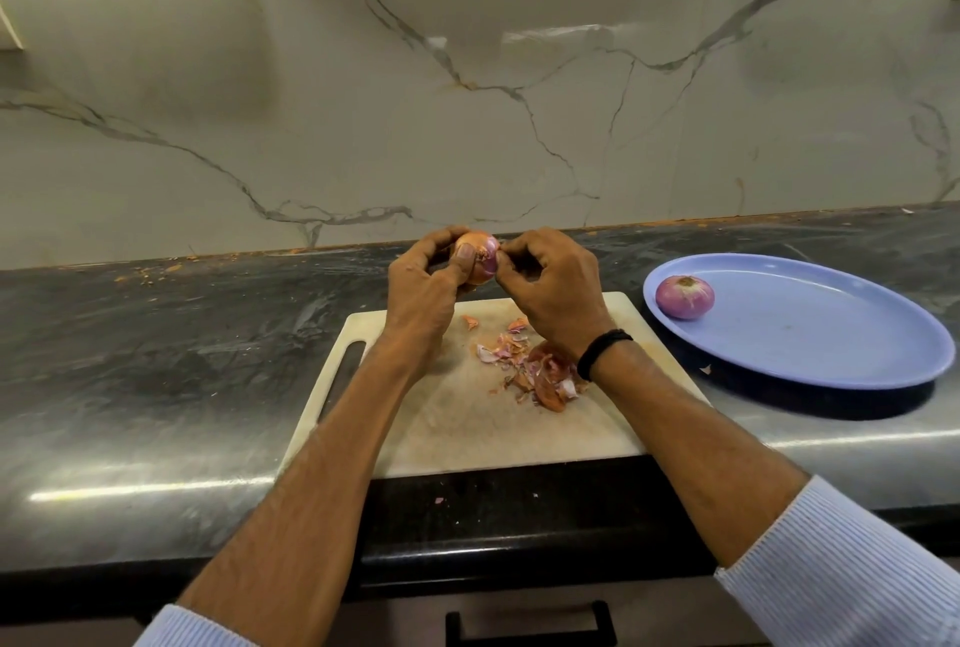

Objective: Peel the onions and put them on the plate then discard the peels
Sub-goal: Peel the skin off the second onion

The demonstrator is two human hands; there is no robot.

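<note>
My left hand (423, 282) grips a partly skinned red onion (482, 259), held up above the far edge of the white cutting board (467, 433). My right hand (550, 285) pinches at the onion's skin on its right side. A pile of dry pink and orange peels (535, 368) lies on the board under my right wrist. A peeled purple onion (684, 297) sits at the left end of the blue oval plate (831, 334), to the right of the board.
The board and plate rest on a dark stone counter (182, 360) backed by a marble wall (467, 74). Small peel scraps (439, 500) lie near the counter's front edge. A drawer handle (530, 620) shows below.
</note>
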